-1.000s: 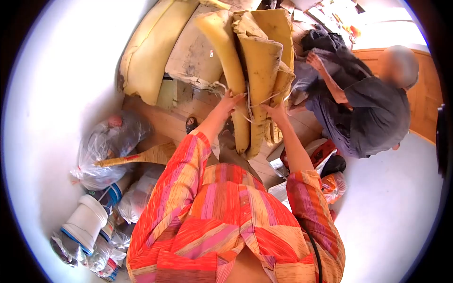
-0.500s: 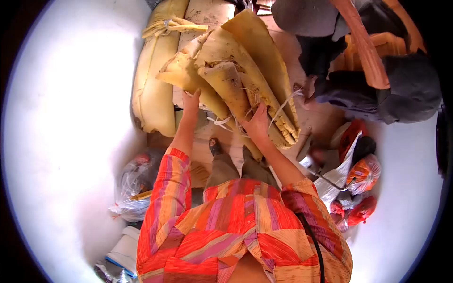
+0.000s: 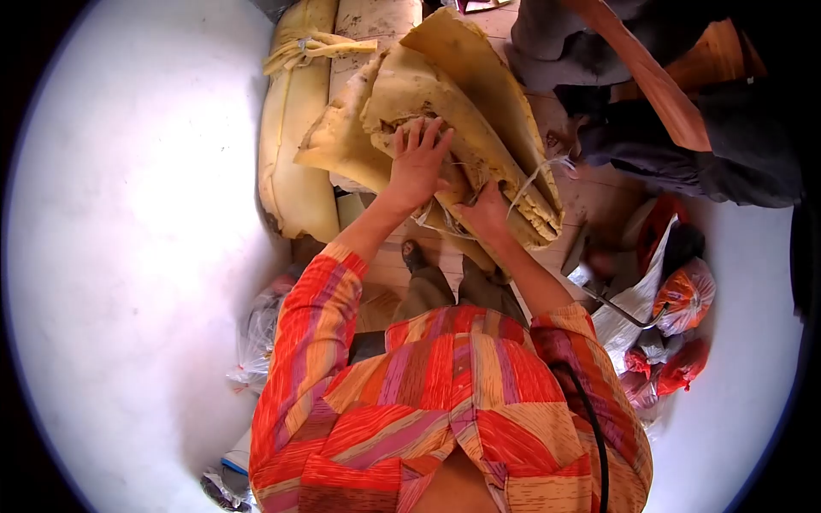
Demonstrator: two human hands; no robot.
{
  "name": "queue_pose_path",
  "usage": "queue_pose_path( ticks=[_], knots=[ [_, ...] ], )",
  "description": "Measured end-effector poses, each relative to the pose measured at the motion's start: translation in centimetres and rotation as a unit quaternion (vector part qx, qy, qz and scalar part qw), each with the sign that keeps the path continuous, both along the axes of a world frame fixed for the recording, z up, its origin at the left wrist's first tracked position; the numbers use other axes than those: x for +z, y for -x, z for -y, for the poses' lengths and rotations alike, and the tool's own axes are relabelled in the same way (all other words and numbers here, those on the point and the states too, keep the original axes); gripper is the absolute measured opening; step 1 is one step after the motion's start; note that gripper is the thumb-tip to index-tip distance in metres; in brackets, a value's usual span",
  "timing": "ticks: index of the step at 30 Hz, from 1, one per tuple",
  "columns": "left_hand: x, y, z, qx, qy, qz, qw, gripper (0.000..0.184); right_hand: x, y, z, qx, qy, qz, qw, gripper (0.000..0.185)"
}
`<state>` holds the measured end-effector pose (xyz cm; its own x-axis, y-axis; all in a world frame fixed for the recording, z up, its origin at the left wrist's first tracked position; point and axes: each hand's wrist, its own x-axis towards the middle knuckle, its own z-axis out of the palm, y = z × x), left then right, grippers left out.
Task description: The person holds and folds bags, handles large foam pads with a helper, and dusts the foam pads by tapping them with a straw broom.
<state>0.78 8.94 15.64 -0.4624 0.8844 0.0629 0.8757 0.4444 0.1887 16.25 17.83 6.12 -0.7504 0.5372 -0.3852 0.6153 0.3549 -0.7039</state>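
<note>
A bundle of folded yellow foam sheet, worn and torn along its edges, stands tilted in front of me. My left hand lies on the rolled middle part with fingers spread. Lower down on the right, my right hand grips the foam, its thumb on top and its other fingers mostly hidden. A pale string loops around the bundle near its lower right end.
Left of the bundle lies a long foam roll, tied with a yellow strip, against a white wall. At right, another person's arm reaches down. Plastic bags and a curved metal rod lie below.
My left hand has let go of the foam's lower left edge and moved up and right onto the rolled middle. My right hand keeps its hold. The view has shifted slightly.
</note>
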Motion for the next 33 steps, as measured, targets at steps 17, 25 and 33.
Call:
queue_pose_path(
  ticks=[17, 25, 33],
  knots=[
    [-0.7, 6.6, -2.1, -0.052, 0.062, 0.060, 0.995, 0.010, 1.0, -0.9, -1.1, 0.035, 0.009, 0.009, 0.999, 0.083],
    [1.8, 4.8, 0.5, -0.233, 0.041, 0.002, 0.972, 0.034, -1.1, -2.7, 0.1, 0.005, 0.002, 0.015, 1.000, 0.061],
    [0.1, 7.5, 0.3, -0.237, 0.082, 0.119, 0.961, 0.027, -4.4, -6.2, 0.3, -0.021, 0.083, -0.036, 0.996, 0.038]
  ],
)
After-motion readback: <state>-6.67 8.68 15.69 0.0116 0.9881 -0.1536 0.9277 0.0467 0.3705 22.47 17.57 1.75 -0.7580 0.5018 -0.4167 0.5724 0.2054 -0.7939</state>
